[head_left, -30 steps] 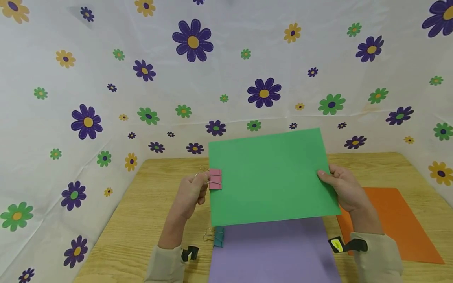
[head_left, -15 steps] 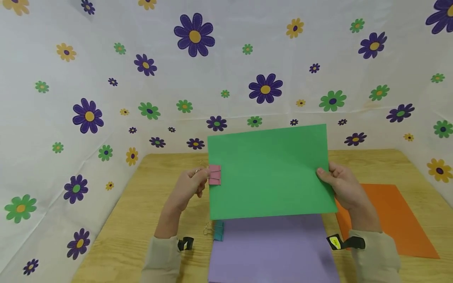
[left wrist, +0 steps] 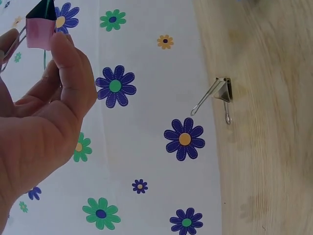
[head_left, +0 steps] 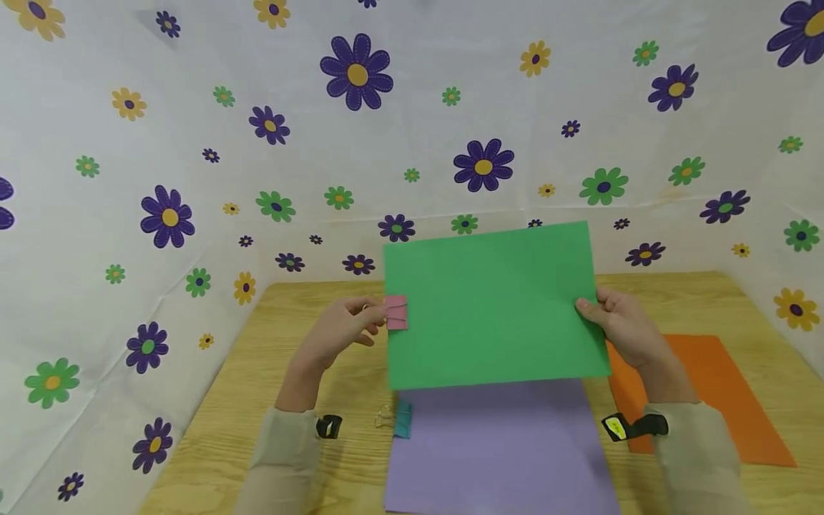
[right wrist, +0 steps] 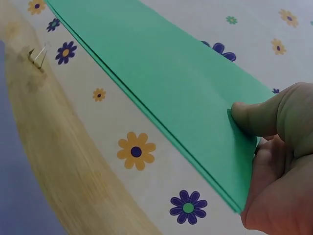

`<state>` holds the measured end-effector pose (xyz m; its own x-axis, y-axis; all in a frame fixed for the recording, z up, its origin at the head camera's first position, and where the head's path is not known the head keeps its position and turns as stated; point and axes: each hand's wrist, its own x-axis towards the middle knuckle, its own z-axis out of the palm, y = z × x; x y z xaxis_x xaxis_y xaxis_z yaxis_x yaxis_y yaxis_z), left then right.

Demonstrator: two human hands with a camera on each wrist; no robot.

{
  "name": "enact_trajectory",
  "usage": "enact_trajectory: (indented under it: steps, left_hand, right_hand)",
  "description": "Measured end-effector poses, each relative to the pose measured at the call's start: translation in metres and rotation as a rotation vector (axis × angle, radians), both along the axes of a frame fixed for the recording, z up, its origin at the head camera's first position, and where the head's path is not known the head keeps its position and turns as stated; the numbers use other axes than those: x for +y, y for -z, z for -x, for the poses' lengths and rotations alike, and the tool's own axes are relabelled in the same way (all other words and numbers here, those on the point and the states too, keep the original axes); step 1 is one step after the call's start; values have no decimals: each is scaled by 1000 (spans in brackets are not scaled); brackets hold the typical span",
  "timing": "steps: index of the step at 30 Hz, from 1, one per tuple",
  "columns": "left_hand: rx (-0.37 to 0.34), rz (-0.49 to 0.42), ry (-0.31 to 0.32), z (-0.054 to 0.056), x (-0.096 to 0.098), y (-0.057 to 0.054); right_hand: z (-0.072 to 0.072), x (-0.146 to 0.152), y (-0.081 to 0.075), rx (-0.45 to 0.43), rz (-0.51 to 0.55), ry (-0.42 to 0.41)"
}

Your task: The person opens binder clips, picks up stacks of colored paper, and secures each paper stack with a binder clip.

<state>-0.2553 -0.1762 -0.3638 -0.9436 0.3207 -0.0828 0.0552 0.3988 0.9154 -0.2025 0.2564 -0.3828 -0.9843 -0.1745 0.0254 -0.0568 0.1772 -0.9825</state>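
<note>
Green sheets (head_left: pixel 489 307) in a stack are held up above the table, tilted toward the head camera; layered edges show in the right wrist view. A pink binder clip (head_left: pixel 397 312) sits on their left edge. My left hand (head_left: pixel 341 330) has thumb and fingers around the clip's wire handles at that edge. At the opposite edge, my right hand (head_left: pixel 627 325) pinches the sheets, thumb (right wrist: pixel 254 117) on the front face and fingers behind. Below lies a purple stack of sheets (head_left: pixel 498 450) with a teal binder clip (head_left: pixel 403 419) on its left edge.
An orange sheet (head_left: pixel 721 400) lies on the wooden table (head_left: pixel 257 400) at the right. Another binder clip (left wrist: pixel 224 90) stands on the table near the back, hidden behind the green sheets in the head view. A flowered cloth (head_left: pixel 412 129) hangs behind and to the left.
The left hand's fingers have loosened and spread somewhat at the pink clip. The green sheets have shifted slightly upward in the head view. The right hand keeps its grip.
</note>
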Motion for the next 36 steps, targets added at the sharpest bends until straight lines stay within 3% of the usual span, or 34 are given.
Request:
enact_trajectory:
  steps: [6, 13, 21, 25, 29, 36]
  left_hand:
    - [-40, -33, -40, 18, 8, 8]
    - [-68, -94, -63, 28, 12, 15]
    - [-164, -174, 50, 39, 4, 25]
    - [-188, -185, 64, 43, 3, 28]
    - [-198, -201, 12, 50, 6, 31]
    - [-212, -238, -132, 61, 11, 40]
  right_hand:
    - [11, 2, 3, -41, -16, 15]
    - [21, 0, 11, -96, 0, 23]
    - [31, 3, 20, -146, -17, 29]
    - [35, 6, 25, -173, -16, 31]
    - [40, 7, 29, -193, -39, 40]
    - [51, 5, 33, -193, -148, 53]
